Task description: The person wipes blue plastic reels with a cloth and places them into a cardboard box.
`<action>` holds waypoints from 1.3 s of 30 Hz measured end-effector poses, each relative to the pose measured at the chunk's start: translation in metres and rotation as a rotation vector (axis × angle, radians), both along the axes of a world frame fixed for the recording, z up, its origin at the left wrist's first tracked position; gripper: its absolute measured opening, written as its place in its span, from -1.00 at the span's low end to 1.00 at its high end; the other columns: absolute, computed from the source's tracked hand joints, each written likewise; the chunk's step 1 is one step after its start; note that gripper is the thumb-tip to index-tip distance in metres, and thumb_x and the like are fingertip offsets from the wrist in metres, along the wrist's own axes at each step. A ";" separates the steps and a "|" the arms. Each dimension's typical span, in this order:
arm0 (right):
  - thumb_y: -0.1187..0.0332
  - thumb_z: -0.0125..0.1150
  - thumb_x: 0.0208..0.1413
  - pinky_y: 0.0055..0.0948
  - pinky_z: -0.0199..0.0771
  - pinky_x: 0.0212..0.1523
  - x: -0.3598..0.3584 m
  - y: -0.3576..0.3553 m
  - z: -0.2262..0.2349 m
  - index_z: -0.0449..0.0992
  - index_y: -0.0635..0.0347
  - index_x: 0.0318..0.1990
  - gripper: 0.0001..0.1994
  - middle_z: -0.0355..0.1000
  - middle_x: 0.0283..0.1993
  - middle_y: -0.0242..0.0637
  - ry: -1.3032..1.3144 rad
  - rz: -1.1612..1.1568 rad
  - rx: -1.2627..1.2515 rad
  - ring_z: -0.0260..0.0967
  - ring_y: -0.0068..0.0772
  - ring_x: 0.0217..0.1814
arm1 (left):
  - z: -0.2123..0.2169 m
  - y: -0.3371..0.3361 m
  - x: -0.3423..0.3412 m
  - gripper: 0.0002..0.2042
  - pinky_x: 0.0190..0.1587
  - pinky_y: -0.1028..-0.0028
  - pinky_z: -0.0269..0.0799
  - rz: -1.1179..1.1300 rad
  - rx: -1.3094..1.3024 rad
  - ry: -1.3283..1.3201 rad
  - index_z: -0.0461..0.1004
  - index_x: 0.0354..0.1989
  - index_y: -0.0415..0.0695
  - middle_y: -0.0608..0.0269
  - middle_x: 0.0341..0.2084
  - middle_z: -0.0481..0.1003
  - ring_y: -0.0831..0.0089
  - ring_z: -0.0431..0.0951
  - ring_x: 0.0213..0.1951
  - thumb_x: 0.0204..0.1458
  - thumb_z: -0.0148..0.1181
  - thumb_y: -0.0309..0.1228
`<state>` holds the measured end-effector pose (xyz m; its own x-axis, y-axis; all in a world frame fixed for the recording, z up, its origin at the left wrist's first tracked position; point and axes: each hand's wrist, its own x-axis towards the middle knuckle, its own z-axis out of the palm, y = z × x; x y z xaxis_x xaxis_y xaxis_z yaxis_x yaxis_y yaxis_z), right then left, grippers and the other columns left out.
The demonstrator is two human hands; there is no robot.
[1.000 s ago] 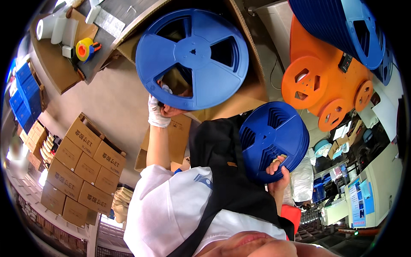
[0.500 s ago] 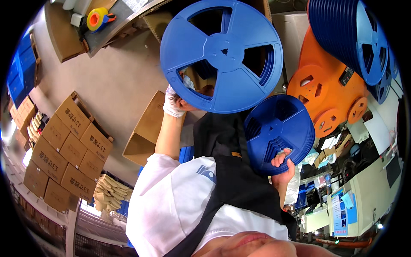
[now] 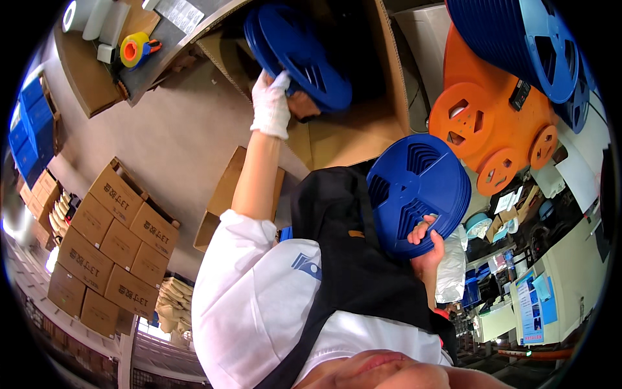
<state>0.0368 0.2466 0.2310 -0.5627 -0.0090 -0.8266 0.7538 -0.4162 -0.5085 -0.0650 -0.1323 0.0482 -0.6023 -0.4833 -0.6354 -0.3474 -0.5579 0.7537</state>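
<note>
My left hand (image 3: 272, 104), in a white glove that leaves some fingers bare, is closed on the edge of a blue plastic reel (image 3: 304, 61). More than one blue disc shows there, tilted inside the mouth of a large cardboard box (image 3: 343, 133). The dark interior hides what lies deeper. Against the right side of my black apron rests a stack of several blue reels (image 3: 421, 168). My bare right hand (image 3: 429, 246) grips that stack at its lower edge, with fingers hooked over the rim by a cut-out.
Orange reels (image 3: 470, 123) and another row of blue reels (image 3: 502, 39) stand at the right. A smaller carton (image 3: 223, 201) sits on the floor left of me. Yellow tape (image 3: 135, 50) lies on a bench at the upper left. Stacked cartons (image 3: 116, 243) stand farther left.
My left hand has moved up and away with the reel, which was face-on before and now tilts down in the box. The right-hand stack stays nearly in place.
</note>
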 end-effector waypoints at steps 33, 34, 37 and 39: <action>0.28 -0.04 0.00 -0.52 0.15 -0.45 0.021 0.007 0.010 0.26 0.30 -0.02 -0.61 0.20 -0.52 -0.35 0.036 -0.111 -0.017 0.11 -0.53 -0.54 | -0.092 0.025 -0.045 -0.84 -0.36 0.52 0.29 -0.241 -0.138 -0.116 0.42 -0.28 -0.20 0.36 -0.54 0.38 0.57 0.33 -0.47 -0.02 0.16 -0.44; 0.29 -0.03 0.00 -0.52 0.14 -0.45 0.020 0.005 0.013 0.27 0.29 -0.03 -0.62 0.18 -0.52 -0.36 0.050 -0.119 -0.016 0.10 -0.53 -0.54 | -0.089 0.028 -0.028 -0.86 -0.36 0.53 0.28 -0.232 -0.097 -0.101 0.42 -0.32 -0.19 0.37 -0.54 0.36 0.57 0.32 -0.47 -0.02 0.16 -0.42; 0.28 -0.03 0.02 -0.54 0.13 -0.48 0.008 0.010 0.022 0.27 0.26 -0.07 -0.66 0.14 -0.55 -0.39 0.111 -0.104 -0.051 0.07 -0.57 -0.56 | -0.094 0.026 0.050 -0.88 -0.41 0.55 0.24 -0.199 0.040 -0.163 0.40 -0.46 -0.13 0.41 -0.57 0.32 0.59 0.29 -0.49 0.00 0.14 -0.36; 0.27 -0.03 0.04 -0.54 0.12 -0.50 -0.004 0.012 0.028 0.28 0.24 -0.11 -0.70 0.12 -0.57 -0.41 0.165 -0.129 -0.093 0.06 -0.58 -0.59 | -0.090 0.034 0.083 -0.84 -0.42 0.53 0.30 -0.092 0.250 -0.314 0.37 -0.53 -0.09 0.40 -0.56 0.35 0.55 0.34 -0.48 0.03 0.10 -0.34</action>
<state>0.0330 0.2590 0.2587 -0.6919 -0.0001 -0.7220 0.6005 -0.5551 -0.5755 0.0179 -0.0986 -0.0420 -0.3943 -0.2443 -0.8859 -0.5957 -0.6661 0.4488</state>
